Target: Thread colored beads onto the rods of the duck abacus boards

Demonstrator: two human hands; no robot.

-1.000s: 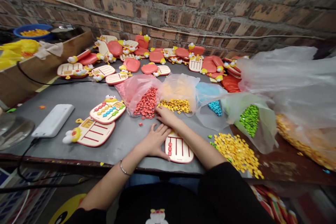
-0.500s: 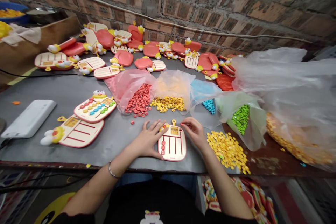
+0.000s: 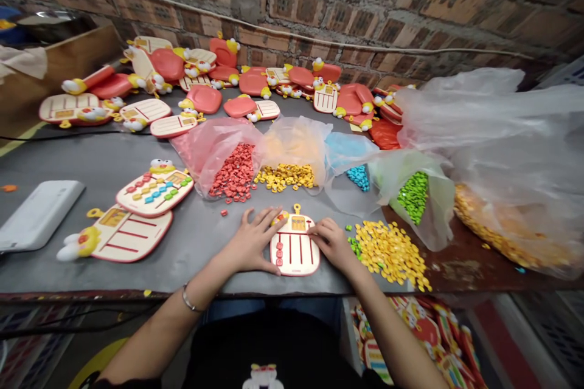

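Fingers of my left hand (image 3: 250, 242) spread wide and flat on the worktop (image 3: 114, 273), the index tip reaching the upper left corner of a cream bead board (image 3: 294, 249). Fingers of my right hand (image 3: 333, 243) sit bunched and narrow on the board's right side; whether a bead lies under them, I cannot tell.

Board lies squared between both hands, near the worktop's front edge, its yellow loop tab (image 3: 297, 209) pointing away from me. Short column of red beads (image 3: 279, 253) down its left side; the other red-lined lanes show bare where my right hand does not cover them. So the board stands only partly filled at this moment.

Supplies fan out just ahead: red beads (image 3: 233, 171) spilling from a pink bag, yellow beads (image 3: 285, 177), blue beads (image 3: 358, 178), and green beads (image 3: 414, 197) in a pale green bag. A loose yellow bead pile (image 3: 390, 253) sits right of my right hand, a few green beads at its edge.

To the left, a fully beaded board (image 3: 155, 193) lies just above a bare one (image 3: 128, 234). More boards and red pieces (image 3: 255, 82) crowd along the brick wall (image 3: 292, 6).
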